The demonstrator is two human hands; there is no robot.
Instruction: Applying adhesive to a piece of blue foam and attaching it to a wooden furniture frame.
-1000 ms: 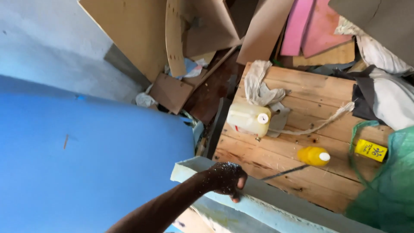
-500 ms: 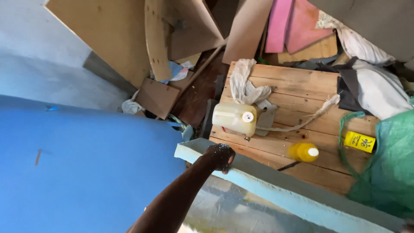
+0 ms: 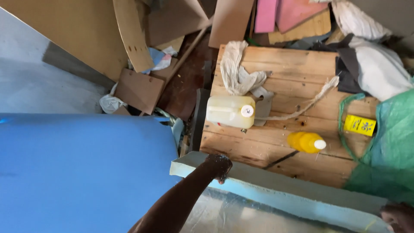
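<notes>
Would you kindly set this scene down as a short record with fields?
left hand: grips the upper edge of the pale foam slab
right hand: only partly in view at the slab's far end, grip unclear
wooden table: beyond the slab
on the table: pale jug lying on its side, yellow bottle, white rag, rope
left of slab: blue panel

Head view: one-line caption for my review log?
Left hand grips a pale-blue foam slab beside a wooden pallet.

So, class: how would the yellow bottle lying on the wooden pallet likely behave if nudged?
The yellow bottle lies on its side, so it would probably roll. The wooden pallet has plank gaps that might catch it. It looks plastic, likely light.
</notes>
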